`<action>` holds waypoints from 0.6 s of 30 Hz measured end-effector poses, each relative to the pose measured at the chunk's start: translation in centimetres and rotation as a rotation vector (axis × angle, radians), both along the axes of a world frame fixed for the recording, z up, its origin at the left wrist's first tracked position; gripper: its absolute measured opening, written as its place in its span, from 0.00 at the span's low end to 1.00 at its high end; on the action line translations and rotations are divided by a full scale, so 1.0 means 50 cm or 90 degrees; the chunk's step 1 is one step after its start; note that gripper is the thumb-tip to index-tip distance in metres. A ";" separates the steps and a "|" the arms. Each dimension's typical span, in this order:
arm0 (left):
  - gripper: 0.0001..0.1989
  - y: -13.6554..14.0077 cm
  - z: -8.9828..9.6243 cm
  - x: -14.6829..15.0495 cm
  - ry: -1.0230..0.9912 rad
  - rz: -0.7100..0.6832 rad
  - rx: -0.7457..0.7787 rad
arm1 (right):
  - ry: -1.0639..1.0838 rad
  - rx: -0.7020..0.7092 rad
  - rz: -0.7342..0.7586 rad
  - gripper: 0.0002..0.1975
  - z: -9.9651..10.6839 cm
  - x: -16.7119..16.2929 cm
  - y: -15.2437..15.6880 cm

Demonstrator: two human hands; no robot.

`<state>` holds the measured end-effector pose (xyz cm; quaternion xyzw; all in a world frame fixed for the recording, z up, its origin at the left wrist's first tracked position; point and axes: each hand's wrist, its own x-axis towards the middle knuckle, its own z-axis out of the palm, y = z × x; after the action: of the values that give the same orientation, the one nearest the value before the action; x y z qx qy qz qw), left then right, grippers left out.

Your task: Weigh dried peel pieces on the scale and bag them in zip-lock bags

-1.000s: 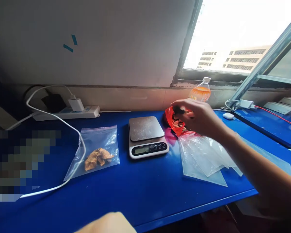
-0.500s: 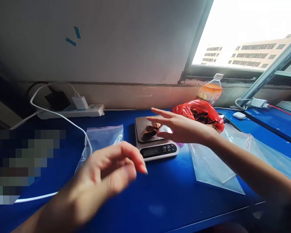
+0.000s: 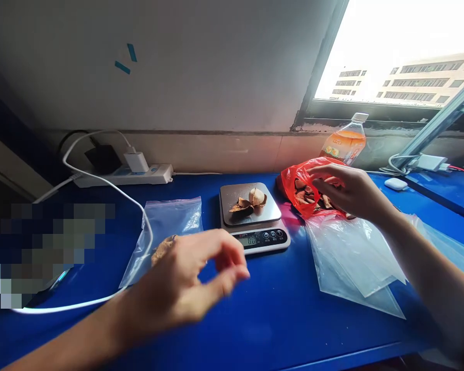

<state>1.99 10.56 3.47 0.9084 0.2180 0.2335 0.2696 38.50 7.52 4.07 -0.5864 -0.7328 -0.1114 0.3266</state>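
My right hand (image 3: 346, 188) is over the mouth of a red plastic bag (image 3: 294, 175), fingers apart and holding nothing. Brown curved dried pieces (image 3: 303, 195) fill the bag. In the foreground my left hand (image 3: 204, 275) is curled, thumb and fingertips together, nothing visible between them. Just beyond it stands a small digital scale (image 3: 268, 214), its lit display partly covered by the left hand. Resting on its metal plate are brown husk-like pieces (image 3: 242, 206) and a pale round ball (image 3: 256, 196). Another brown piece (image 3: 163, 251) is partly hidden behind my left hand.
A clear zip bag (image 3: 174, 214) lies left of the scale, more clear bags (image 3: 355, 257) to its right. A bottle of orange drink (image 3: 346, 139) stands behind the red bag. The power strip (image 3: 158, 174) and a looping white cable (image 3: 118, 193) occupy the left side.
My right hand has moved from above the scale to the right, over the red bag. The pieces on the plate now show fully. My left hand's thumb and fingertips have come together.
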 end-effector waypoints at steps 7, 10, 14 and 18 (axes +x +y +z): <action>0.12 0.120 -0.060 -0.007 0.106 0.117 0.118 | -0.051 -0.036 -0.065 0.14 -0.026 0.042 -0.029; 0.12 0.107 -0.058 -0.005 0.119 0.100 0.118 | -0.057 -0.060 -0.067 0.15 -0.023 0.040 -0.034; 0.12 0.087 -0.045 0.005 0.142 0.109 0.085 | -0.060 -0.059 -0.098 0.11 -0.009 0.039 -0.043; 0.14 0.092 -0.045 0.003 0.167 0.111 0.059 | -0.061 -0.048 -0.142 0.09 0.004 0.082 -0.066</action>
<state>2.13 15.16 1.22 0.9202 0.3186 0.1450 0.1750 42.62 4.23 4.25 -0.6702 -0.6815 -0.1472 0.2543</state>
